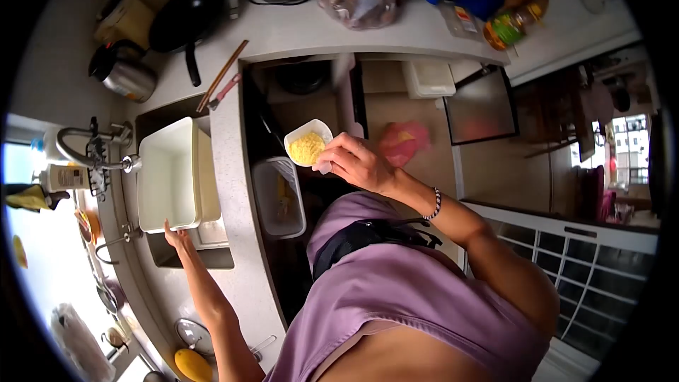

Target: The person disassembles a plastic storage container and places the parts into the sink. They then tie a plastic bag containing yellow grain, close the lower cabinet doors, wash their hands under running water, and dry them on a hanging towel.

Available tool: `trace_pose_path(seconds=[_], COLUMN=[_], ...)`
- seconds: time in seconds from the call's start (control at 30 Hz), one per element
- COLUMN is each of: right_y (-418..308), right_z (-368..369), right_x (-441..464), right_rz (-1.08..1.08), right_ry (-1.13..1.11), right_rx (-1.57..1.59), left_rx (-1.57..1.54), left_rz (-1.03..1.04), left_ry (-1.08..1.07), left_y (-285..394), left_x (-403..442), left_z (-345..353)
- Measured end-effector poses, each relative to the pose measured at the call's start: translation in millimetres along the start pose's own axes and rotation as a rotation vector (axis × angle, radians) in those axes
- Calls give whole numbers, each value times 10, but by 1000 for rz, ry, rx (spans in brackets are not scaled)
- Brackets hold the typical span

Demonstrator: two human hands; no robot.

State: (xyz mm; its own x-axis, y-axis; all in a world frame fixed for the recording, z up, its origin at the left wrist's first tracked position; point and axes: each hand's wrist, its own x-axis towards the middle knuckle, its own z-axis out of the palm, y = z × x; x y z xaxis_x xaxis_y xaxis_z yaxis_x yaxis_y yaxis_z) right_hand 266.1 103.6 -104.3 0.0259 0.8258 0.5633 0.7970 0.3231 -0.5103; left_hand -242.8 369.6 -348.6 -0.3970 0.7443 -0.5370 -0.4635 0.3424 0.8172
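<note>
Between the fingers of my right hand [353,163] is the edge of a small white scoop [308,143] filled with yellow grains. It is held over the floor side of the counter edge, above a grey bin [279,197]. My left hand [178,235] grips the near rim of a large cream tub [170,177], thumb up on the edge. The tub sits in the sink [224,257] and its inside shows no contents. Part of a second cream wall shows along its right side.
A tap [131,163] reaches toward the tub from the left. Behind the sink are chopsticks [227,76], a black pan [187,20] and a steel kettle [125,71]. A bagged item [358,1] lies on the back counter. A pink bag [404,143] rests on the floor.
</note>
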Motion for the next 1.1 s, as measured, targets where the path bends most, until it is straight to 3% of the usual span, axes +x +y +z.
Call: trace_pose_path(seconds=[0.07, 0.13, 0.27, 0.4, 0.43, 0.47, 0.5, 0.57, 0.6, 0.67, 0.73, 0.77, 0.83, 0.93, 1.0, 1.1], right_y=[3, -11, 228, 708, 871, 1055, 1421, 1870, 2106, 2643, 3209, 3502, 4146, 5006, 5315, 5682], right_z=[-236, -509, -1009, -1478, -1580, -1642, -1688, -1843, -1871, -1884, -1829, -1760, -1495, -871, -509, -18], right_x=[-376, -834, -1765, -2572, -2758, -2952, -3272, -3556, -3678, -3922, -4144, -4260, -4638, -5240, -5395, -5699], right_rz=[80, 249, 484, 593, 625, 658, 691, 715, 728, 727, 753, 725, 763, 637, 607, 557], right_ry=[23, 73, 87, 32, 22, 12, -52, -103, -135, -183, -257, -260, -343, -424, -453, -548], right_rx=[-73, -164, -320, -413, -438, -459, -503, -476, -450, -415, -387, -371, -301, -198, -152, -87], left_rx=[82, 595, 1217, 1214, 1065, 1059, 1146, 1040, 1092, 1288, 1425, 1440, 1382, 1311, 1217, 985], left_rz=[-171, -176, 502, 1266, 1331, 1394, 1542, 1372, 1397, 1250, 1077, 894, 540, -57, -391, -762], left_ry=[-100, 321, 595, 105, -44, -50, -238, -540, -717, -1059, -1142, -1136, -1019, -957, -719, -127], left_y=[-197, -102, 185, 165, 25, -186, -627, -1362, -1671, -2267, -2977, -3386, -4446, -6100, -7259, -8337], left_x=[479, 230, -474, -1963, -2321, -2703, -3444, -4169, -4478, -5116, -5428, -5461, -5308, -4954, -4722, -4603], left_z=[-298, -105, 112, 661, 858, 1053, 1391, 1588, 1669, 1957, 2184, 2240, 2225, 2153, 2222, 2788])
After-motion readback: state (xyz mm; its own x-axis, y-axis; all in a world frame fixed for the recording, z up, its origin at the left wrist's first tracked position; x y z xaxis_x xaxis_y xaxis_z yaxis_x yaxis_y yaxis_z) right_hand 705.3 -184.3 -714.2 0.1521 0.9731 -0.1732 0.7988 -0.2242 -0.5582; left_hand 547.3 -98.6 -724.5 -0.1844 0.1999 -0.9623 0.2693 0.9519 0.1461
